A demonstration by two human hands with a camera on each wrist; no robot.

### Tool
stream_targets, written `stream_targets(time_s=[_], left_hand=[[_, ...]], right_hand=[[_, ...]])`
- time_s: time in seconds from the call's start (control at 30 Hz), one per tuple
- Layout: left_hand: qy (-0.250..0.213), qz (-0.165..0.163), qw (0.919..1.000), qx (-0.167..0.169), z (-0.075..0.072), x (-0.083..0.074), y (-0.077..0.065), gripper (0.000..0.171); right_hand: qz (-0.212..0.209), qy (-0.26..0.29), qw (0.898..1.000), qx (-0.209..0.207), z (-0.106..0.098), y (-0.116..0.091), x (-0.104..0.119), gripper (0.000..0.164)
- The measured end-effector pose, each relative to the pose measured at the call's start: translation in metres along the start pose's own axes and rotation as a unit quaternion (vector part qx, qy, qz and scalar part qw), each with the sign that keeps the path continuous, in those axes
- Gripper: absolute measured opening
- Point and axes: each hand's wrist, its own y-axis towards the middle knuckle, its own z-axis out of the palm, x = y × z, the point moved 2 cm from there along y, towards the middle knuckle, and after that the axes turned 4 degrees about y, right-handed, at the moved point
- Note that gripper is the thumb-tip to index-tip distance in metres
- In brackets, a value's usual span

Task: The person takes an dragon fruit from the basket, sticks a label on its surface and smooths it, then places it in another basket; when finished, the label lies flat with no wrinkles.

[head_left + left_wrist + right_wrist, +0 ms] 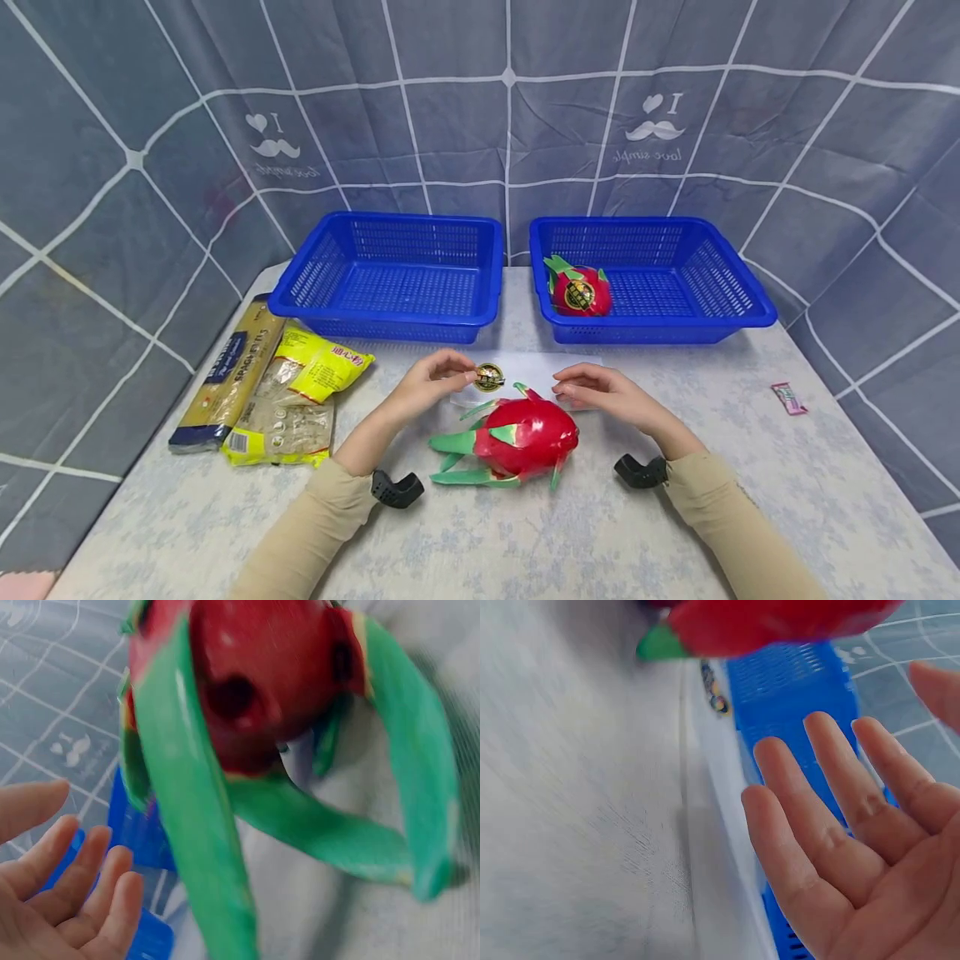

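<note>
A large red dragon fruit (532,437) with green scales lies on its side in front of me. Beyond it lies a white sheet of paper (536,367) bearing a round black-and-gold sticker (489,377). My left hand (431,385) hovers at the sheet's left end, thumb close to the sticker; the left wrist view shows its fingers (112,896) loosely bent and holding nothing. Over the sheet's right end is my right hand (607,393). Its fingers (840,795) are spread and relaxed in the right wrist view, apart from the fruit.
Two blue baskets stand at the back, the left basket (386,321) and the right basket (660,323). A stickered dragon fruit (581,292) sits in the right one. Noodle packs (281,417) and a spaghetti pack (232,375) lie left; a small pink packet (789,398) lies right.
</note>
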Motion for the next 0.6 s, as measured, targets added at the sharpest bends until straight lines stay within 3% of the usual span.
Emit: stream_targets(time_s=[0.13, 0.3, 0.6], left_hand=[[-0.042, -0.016, 0.9984, -0.033, -0.001, 0.011, 0.004, 0.029], [-0.084, -0.037, 0.9947, -0.047, -0.001, 0.022, 0.008, 0.032], [-0.091, -0.078, 0.9906, -0.066, 0.001, 0.036, 0.011, 0.031]], right_hand=[[0.015, -0.026, 1.000, -0.004, -0.001, 0.021, -0.002, 0.041], [0.017, -0.041, 0.999, 0.009, 0.001, 0.050, 0.002, 0.039], [0.041, -0.056, 0.997, 0.027, 0.005, 0.092, 0.000, 0.039]])
